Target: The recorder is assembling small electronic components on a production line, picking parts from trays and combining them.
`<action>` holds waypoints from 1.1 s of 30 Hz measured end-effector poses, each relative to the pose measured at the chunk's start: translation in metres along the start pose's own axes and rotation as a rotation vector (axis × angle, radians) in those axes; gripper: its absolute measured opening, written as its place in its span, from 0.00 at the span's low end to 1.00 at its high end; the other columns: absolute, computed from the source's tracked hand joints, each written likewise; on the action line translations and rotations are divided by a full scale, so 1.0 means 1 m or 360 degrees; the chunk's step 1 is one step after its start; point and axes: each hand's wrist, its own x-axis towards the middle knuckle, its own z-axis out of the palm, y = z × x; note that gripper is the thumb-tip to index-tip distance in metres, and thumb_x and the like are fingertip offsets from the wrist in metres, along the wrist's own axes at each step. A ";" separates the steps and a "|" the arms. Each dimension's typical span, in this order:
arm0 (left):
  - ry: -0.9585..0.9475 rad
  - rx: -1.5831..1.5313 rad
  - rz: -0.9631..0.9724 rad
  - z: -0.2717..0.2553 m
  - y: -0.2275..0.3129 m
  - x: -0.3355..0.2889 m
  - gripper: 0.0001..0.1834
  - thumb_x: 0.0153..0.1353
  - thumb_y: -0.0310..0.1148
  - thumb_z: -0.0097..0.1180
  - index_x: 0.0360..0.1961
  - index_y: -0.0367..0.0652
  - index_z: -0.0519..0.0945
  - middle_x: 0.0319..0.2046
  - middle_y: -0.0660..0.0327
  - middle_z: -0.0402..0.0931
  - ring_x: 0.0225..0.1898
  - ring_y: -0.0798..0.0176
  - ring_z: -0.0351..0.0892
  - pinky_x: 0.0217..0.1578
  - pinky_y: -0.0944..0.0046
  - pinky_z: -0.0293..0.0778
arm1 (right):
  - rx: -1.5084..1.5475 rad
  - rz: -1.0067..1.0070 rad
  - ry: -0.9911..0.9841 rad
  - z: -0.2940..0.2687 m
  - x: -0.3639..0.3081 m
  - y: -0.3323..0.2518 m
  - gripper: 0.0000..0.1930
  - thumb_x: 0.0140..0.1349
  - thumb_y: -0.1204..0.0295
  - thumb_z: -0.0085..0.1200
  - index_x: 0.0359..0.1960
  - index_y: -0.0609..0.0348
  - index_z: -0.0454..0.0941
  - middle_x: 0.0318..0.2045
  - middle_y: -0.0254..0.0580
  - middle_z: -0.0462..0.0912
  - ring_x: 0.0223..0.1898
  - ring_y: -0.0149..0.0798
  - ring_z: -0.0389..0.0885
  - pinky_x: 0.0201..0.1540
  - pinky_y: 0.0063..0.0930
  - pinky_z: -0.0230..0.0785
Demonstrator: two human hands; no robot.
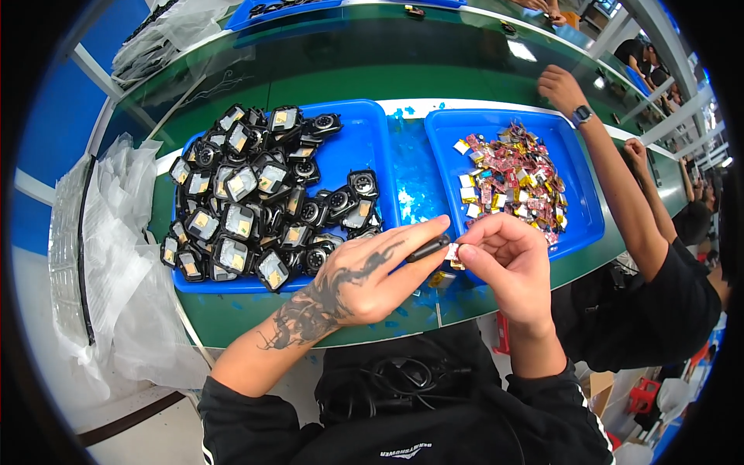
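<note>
Between the fingers of my left hand point(370, 280), closed, is a black watch case point(428, 249) seen edge-on. The thumb and forefinger of my right hand point(513, 267) pinch a small white and reddish piece point(453, 253) right against the case's end; it looks like a little circuit board, partly hidden by the fingertips. Just below them a small silver and yellow battery point(442, 280) shows over the green bench. Both hands are above the bench's near edge, between two blue trays.
The left blue tray point(377, 128) holds a heap of black watch cases point(236, 186). In the right blue tray point(573, 143) lie many red boards with batteries point(515, 174). A co-worker's arm point(620, 174) reaches past on the right. Plastic sheeting point(116, 256) hangs at left.
</note>
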 end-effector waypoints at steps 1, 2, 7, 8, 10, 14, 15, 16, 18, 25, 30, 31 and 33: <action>-0.0062 0.0087 0.0091 -0.001 -0.001 0.000 0.15 0.46 0.19 0.67 0.39 0.36 0.84 0.48 0.48 0.79 0.40 0.54 0.85 0.36 0.64 0.82 | 0.0076 -0.0009 0.0001 0.001 0.000 -0.001 0.06 0.60 0.83 0.57 0.39 0.68 0.76 0.38 0.42 0.81 0.40 0.26 0.80 0.42 0.17 0.74; -0.0014 0.0106 0.0071 0.000 -0.001 0.001 0.14 0.47 0.19 0.66 0.38 0.36 0.84 0.46 0.48 0.79 0.39 0.54 0.84 0.35 0.65 0.82 | 0.0152 -0.0019 0.0004 0.003 0.000 -0.002 0.06 0.60 0.83 0.57 0.39 0.68 0.76 0.39 0.42 0.81 0.41 0.26 0.79 0.42 0.16 0.73; 0.0029 -0.0722 -0.0938 0.005 0.017 0.002 0.07 0.58 0.22 0.61 0.37 0.30 0.81 0.41 0.51 0.80 0.37 0.62 0.84 0.38 0.68 0.81 | -0.0044 -0.0098 0.0023 0.000 -0.001 0.000 0.07 0.59 0.83 0.58 0.39 0.66 0.76 0.37 0.38 0.78 0.40 0.25 0.77 0.41 0.16 0.73; 0.0039 -0.1299 -0.1272 0.008 0.014 -0.001 0.07 0.60 0.22 0.60 0.39 0.29 0.81 0.42 0.52 0.80 0.38 0.64 0.83 0.40 0.69 0.81 | -0.0087 -0.0103 0.0014 0.000 -0.002 0.001 0.08 0.59 0.83 0.58 0.39 0.65 0.76 0.36 0.37 0.77 0.39 0.26 0.77 0.40 0.17 0.73; -0.0029 -0.1905 -0.1653 0.007 0.011 -0.001 0.08 0.62 0.23 0.58 0.41 0.28 0.80 0.43 0.55 0.79 0.42 0.67 0.81 0.45 0.69 0.80 | -0.0185 -0.0129 0.0081 0.007 -0.004 -0.003 0.08 0.58 0.84 0.59 0.39 0.65 0.76 0.36 0.37 0.77 0.39 0.25 0.77 0.38 0.16 0.73; 0.0020 -0.1779 -0.1463 0.010 0.013 -0.004 0.10 0.62 0.22 0.57 0.44 0.29 0.79 0.44 0.54 0.78 0.45 0.67 0.81 0.47 0.69 0.78 | -0.0543 -0.0313 0.0228 0.015 0.002 0.003 0.11 0.56 0.84 0.60 0.38 0.64 0.74 0.36 0.37 0.78 0.37 0.22 0.77 0.33 0.14 0.71; 0.0093 -0.1774 -0.1428 0.011 0.016 -0.001 0.13 0.63 0.20 0.55 0.49 0.30 0.77 0.46 0.54 0.77 0.48 0.66 0.79 0.50 0.68 0.77 | -0.0543 -0.0315 0.0225 0.016 0.004 0.003 0.11 0.56 0.84 0.60 0.38 0.64 0.74 0.36 0.37 0.78 0.37 0.22 0.77 0.33 0.14 0.71; 0.0166 -0.1769 -0.1392 0.010 0.018 0.002 0.17 0.63 0.19 0.54 0.53 0.31 0.74 0.48 0.54 0.76 0.50 0.66 0.78 0.52 0.68 0.75 | -0.0485 -0.0309 0.0258 0.018 0.006 0.003 0.11 0.55 0.84 0.61 0.38 0.63 0.73 0.35 0.37 0.79 0.35 0.22 0.77 0.32 0.13 0.70; 0.0154 -0.1803 -0.1379 0.007 0.018 0.004 0.21 0.62 0.16 0.52 0.57 0.30 0.69 0.53 0.52 0.73 0.54 0.64 0.76 0.54 0.66 0.74 | -0.0423 -0.0304 0.0279 0.019 0.008 0.003 0.12 0.55 0.84 0.61 0.38 0.63 0.72 0.34 0.36 0.79 0.34 0.21 0.77 0.32 0.12 0.68; 0.0083 -0.1711 -0.1346 0.007 0.017 0.006 0.28 0.60 0.12 0.50 0.63 0.33 0.62 0.59 0.47 0.69 0.58 0.62 0.72 0.58 0.65 0.71 | -0.0642 -0.0321 0.0256 0.015 0.011 0.005 0.15 0.53 0.84 0.63 0.39 0.60 0.71 0.30 0.33 0.79 0.28 0.21 0.74 0.29 0.12 0.63; 0.0130 -0.1669 -0.1349 0.008 0.021 0.004 0.28 0.60 0.13 0.50 0.62 0.33 0.61 0.59 0.45 0.69 0.58 0.63 0.73 0.56 0.66 0.73 | -0.0849 -0.0287 0.0255 0.019 0.013 0.001 0.17 0.51 0.83 0.64 0.41 0.61 0.71 0.32 0.35 0.78 0.30 0.22 0.75 0.29 0.15 0.67; 0.0126 -0.1690 -0.1367 0.007 0.022 0.005 0.27 0.61 0.13 0.50 0.62 0.33 0.61 0.59 0.45 0.69 0.57 0.63 0.73 0.55 0.66 0.73 | -0.0757 -0.0291 0.0269 0.021 0.014 0.002 0.17 0.51 0.84 0.63 0.42 0.62 0.71 0.33 0.36 0.78 0.32 0.24 0.76 0.31 0.16 0.71; 0.0141 -0.1703 -0.1381 0.007 0.022 0.005 0.27 0.61 0.14 0.51 0.61 0.33 0.61 0.59 0.45 0.69 0.57 0.63 0.73 0.54 0.67 0.74 | -0.0668 -0.0303 0.0264 0.024 0.016 0.002 0.18 0.52 0.84 0.63 0.44 0.63 0.72 0.35 0.37 0.77 0.34 0.25 0.76 0.32 0.18 0.74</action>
